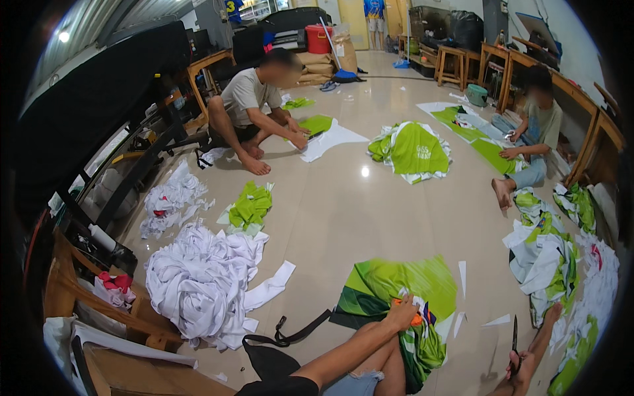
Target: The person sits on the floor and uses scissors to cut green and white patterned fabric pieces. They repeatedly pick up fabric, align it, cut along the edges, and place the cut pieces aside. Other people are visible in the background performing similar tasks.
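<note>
The left hand has its grip closed on printed green fabric, which lies on the floor just beside a bent knee. The right hand's grip wraps the handles of dark scissors, blades pointing away. The floor is glossy beige tile, strewn with slim white offcuts. A tangled white fabric heap spreads on the left; crumpled green-and-white pieces line the right. Farther out sits a rounded green-and-white pile, between a seated co-worker on the left and another person near a wooden worktop. Beyond are wooden stools, a red bucket and a yellowish door.
</note>
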The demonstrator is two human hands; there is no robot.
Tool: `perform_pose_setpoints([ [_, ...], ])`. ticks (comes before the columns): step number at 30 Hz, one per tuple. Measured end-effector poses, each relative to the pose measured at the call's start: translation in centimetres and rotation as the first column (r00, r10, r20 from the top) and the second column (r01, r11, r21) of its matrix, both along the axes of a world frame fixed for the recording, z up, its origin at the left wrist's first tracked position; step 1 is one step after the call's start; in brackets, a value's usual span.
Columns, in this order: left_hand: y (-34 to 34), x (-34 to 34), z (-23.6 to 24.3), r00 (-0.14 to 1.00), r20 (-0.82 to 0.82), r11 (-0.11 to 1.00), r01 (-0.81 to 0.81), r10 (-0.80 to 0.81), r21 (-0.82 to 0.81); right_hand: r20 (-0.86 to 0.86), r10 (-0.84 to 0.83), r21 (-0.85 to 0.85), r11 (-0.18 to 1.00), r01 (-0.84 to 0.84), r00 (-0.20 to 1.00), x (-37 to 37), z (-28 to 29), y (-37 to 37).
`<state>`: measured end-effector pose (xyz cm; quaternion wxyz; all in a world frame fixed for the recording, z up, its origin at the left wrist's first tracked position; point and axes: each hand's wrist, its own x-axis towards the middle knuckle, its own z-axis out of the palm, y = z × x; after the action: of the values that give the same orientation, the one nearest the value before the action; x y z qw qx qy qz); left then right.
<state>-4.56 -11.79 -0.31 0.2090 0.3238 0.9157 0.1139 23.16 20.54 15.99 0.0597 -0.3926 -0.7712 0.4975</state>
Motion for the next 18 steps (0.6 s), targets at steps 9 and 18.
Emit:
perform_pose_setpoints([
  [9, 0.2, 0.7, -1.2, 0.993, -0.029, 0.971, -0.108, 0.117, 0.214, 0.024, -0.029, 0.023, 0.999, 0.028, 0.999, 0.0, -0.1, 1.5],
  [18, -1.1, -5.2, 2.2, 0.803, 0.526, 0.406, -0.596, 0.281, 0.693, 0.04, 0.138, 0.35, 0.926, -0.143, 0.99, -1.7, -3.9, -1.8],
])
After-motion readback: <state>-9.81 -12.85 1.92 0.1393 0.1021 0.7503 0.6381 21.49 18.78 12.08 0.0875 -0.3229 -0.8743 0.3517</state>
